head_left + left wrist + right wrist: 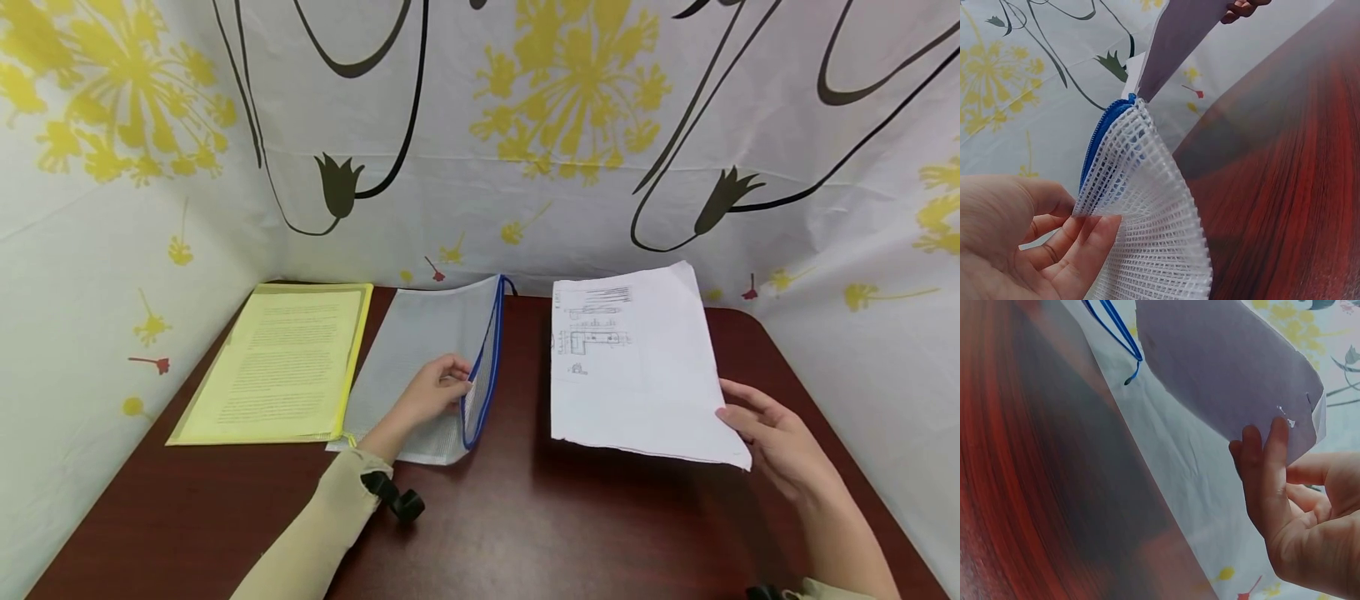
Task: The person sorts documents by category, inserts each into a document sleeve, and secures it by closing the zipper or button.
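Note:
My left hand pinches the mesh edge of a clear zip pouch with a blue zipper, its mouth parted along the right side. In the left wrist view the thumb and fingers grip the white mesh just below the blue zip. My right hand holds a stack of white paper sheets by the right edge, raised over the table. Pencil drawings show on the top sheet. From the right wrist view the stack's underside faces me, fingers beneath it and a staple near one corner.
A yellow zip pouch with a printed page inside lies at the left, its edge beside the blue-zipped pouch. The dark red wooden table backs onto a white cloth with flower prints, which also hangs at both sides.

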`<move>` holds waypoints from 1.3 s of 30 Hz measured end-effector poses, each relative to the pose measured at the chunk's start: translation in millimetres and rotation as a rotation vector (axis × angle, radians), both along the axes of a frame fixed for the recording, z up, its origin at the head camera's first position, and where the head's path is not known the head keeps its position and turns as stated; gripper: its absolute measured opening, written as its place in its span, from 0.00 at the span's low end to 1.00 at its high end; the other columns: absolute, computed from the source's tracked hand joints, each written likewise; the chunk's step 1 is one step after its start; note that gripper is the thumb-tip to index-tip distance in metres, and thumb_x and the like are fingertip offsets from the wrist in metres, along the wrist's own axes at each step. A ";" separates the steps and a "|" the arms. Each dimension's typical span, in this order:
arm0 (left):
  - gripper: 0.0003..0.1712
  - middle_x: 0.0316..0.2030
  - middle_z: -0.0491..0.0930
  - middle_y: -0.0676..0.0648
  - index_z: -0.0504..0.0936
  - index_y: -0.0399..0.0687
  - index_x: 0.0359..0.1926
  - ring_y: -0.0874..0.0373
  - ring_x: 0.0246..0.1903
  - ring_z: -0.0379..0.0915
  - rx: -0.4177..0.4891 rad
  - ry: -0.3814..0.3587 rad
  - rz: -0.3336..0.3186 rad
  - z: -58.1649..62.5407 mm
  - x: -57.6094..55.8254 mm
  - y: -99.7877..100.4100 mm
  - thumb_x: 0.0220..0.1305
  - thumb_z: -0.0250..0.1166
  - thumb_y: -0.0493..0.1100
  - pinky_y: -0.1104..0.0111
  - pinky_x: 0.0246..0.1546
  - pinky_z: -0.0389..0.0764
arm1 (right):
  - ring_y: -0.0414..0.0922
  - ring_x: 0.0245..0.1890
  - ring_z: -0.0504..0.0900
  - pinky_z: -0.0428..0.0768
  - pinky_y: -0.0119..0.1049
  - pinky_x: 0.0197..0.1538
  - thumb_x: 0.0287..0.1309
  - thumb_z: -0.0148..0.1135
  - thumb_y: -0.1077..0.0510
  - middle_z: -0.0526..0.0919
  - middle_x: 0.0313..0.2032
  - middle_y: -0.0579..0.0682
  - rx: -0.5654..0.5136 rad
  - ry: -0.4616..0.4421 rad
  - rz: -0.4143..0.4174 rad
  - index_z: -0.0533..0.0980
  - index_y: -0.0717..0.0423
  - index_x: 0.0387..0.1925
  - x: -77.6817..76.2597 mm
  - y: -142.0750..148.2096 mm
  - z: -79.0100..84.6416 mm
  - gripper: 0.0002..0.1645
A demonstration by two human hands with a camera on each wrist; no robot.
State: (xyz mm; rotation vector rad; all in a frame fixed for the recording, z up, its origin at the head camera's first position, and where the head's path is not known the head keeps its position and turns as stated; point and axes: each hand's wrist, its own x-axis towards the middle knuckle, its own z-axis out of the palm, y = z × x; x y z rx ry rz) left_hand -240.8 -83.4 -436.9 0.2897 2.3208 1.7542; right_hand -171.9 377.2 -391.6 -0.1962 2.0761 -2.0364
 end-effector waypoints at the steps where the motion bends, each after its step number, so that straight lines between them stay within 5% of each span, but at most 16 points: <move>1: 0.13 0.44 0.78 0.37 0.75 0.33 0.51 0.63 0.33 0.78 0.001 0.003 -0.002 -0.1 0.1 0.4 0.67 0.59 0.33 0.66 0.35 0.87 | 0.37 0.36 0.87 0.86 0.33 0.31 0.74 0.46 0.66 0.88 0.44 0.38 0.013 0.001 0.008 0.71 0.36 0.60 0.3 -1.4 0.3 0.24; 23: 0.14 0.45 0.78 0.37 0.75 0.32 0.52 0.63 0.34 0.77 0.026 -0.002 -0.037 -0.4 3.4 11.5 0.67 0.59 0.33 0.65 0.35 0.87 | 0.39 0.37 0.89 0.88 0.36 0.34 0.74 0.45 0.66 0.89 0.45 0.40 0.030 0.018 0.143 0.70 0.37 0.62 -2.5 -24.1 2.0 0.25; 39: 0.12 0.45 0.78 0.38 0.76 0.36 0.51 0.61 0.33 0.77 -0.018 -0.002 -0.064 1.0 8.0 20.0 0.68 0.59 0.35 0.68 0.33 0.86 | 0.38 0.39 0.88 0.88 0.34 0.37 0.74 0.47 0.65 0.88 0.45 0.37 0.078 0.036 0.093 0.69 0.37 0.62 -5.3 -34.9 -2.6 0.23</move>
